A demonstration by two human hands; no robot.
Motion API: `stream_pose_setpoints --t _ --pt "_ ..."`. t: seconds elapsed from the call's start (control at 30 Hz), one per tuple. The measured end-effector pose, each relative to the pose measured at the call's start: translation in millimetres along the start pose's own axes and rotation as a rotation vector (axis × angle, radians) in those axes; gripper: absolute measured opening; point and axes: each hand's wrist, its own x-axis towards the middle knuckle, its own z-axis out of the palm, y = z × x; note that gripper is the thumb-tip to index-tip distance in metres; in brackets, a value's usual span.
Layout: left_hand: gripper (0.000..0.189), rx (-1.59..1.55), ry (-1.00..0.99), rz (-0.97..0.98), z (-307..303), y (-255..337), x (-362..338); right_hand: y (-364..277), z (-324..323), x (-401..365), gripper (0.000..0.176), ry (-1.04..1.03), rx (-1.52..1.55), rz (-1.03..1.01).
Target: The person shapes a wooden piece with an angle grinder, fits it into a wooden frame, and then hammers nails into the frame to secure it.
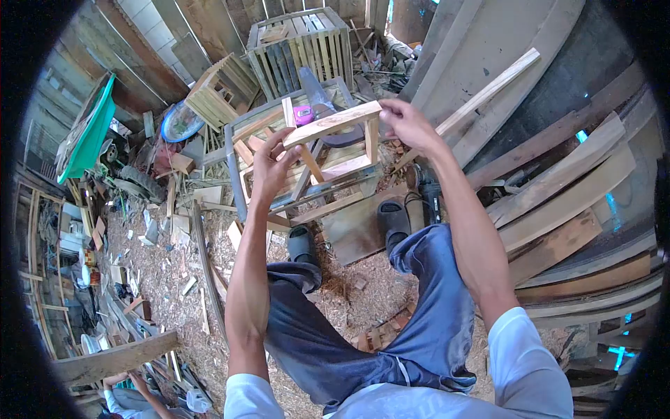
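Note:
A small frame of pale wooden strips [333,126] is held up over a low slatted work surface. My left hand [273,162] grips its left end, with thumb and fingers closed around the corner. At the opposite end, my right hand [410,127] pinches the top strip near the upright with its fingertips. Behind the frame lie a pink tape measure [303,115] and a long grey tool [315,92] whose kind I cannot make out. Loose wooden strips [243,151] rest on the slatted work surface [237,183] beside my left hand.
Slatted wooden crates [300,56] stand at the back. Long boards [558,188] lean on the right, one thin strip [488,91] reaching toward the work surface. Wood scraps and shavings cover the floor [349,300]. Another person [132,391] is at the lower left, behind a beam [115,357].

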Motion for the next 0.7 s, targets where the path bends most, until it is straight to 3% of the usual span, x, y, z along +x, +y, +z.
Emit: stream_pose_setpoints --t 0.1,0.13,0.23,0.4,0.53,0.7 --pt "0.047 -0.015 -0.009 -0.023 1.7 1.6 2.1 44.6 9.0 14.0 0.047 0.010 -0.058 -0.146" --pt "0.046 -0.008 -0.016 -0.034 0.1 0.7 3.0 30.3 11.4 7.6 0.046 0.010 0.067 -0.069" --pt "0.045 0.027 -0.009 0.034 1.0 1.1 4.5 19.7 23.3 4.1 0.045 0.116 0.184 -0.092" --pt "0.045 0.093 0.037 -0.028 -0.6 7.6 6.3 30.5 33.3 15.6 0.051 0.186 0.220 -0.237" --pt "0.047 0.071 0.078 -0.061 0.0 4.5 8.3 10.3 38.8 1.2 0.050 0.254 0.040 -0.199" --pt "0.046 0.000 0.117 -0.032 -3.6 -6.4 14.0 31.5 47.1 17.0 0.045 0.320 -0.012 -0.295"
